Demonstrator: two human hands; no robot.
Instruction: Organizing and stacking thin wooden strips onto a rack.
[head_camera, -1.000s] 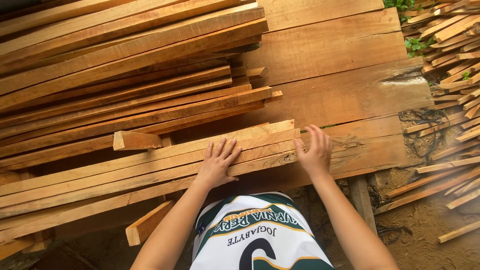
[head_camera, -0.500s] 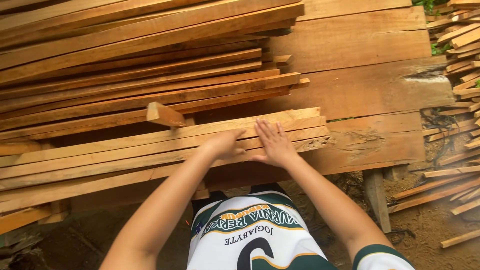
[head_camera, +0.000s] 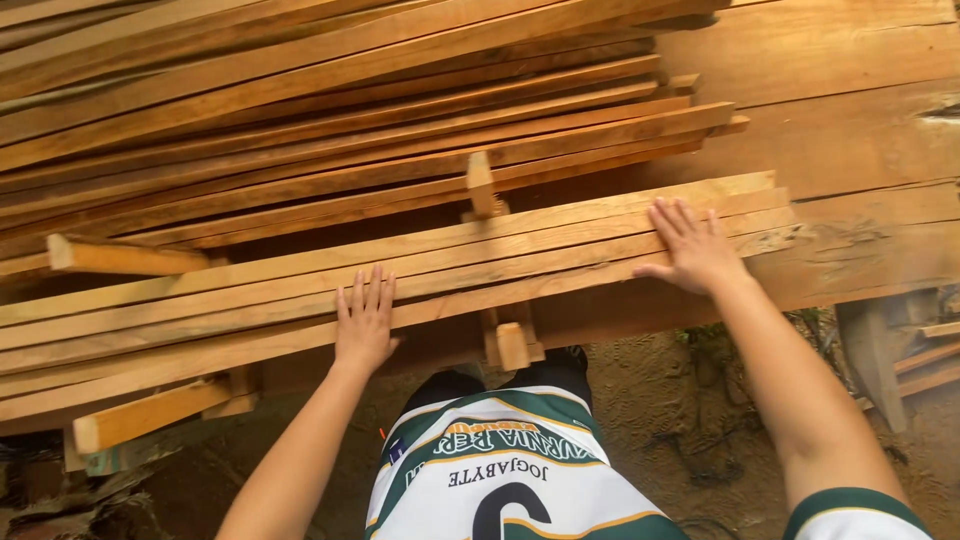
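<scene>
Left hand (head_camera: 365, 325) and right hand (head_camera: 692, 250), fingers spread, pressed flat on long pale wooden slats (head_camera: 480, 265) at frame centre.

No packages, labels, signs or screens show in this view. The only printed surface is the person's shirt (head_camera: 510, 470) at the bottom middle: it is white with green bands and thin yellow lines, and it carries dark lettering and one large dark numeral, all seen upside down from above. The wood around it carries no marks or stickers.
</scene>
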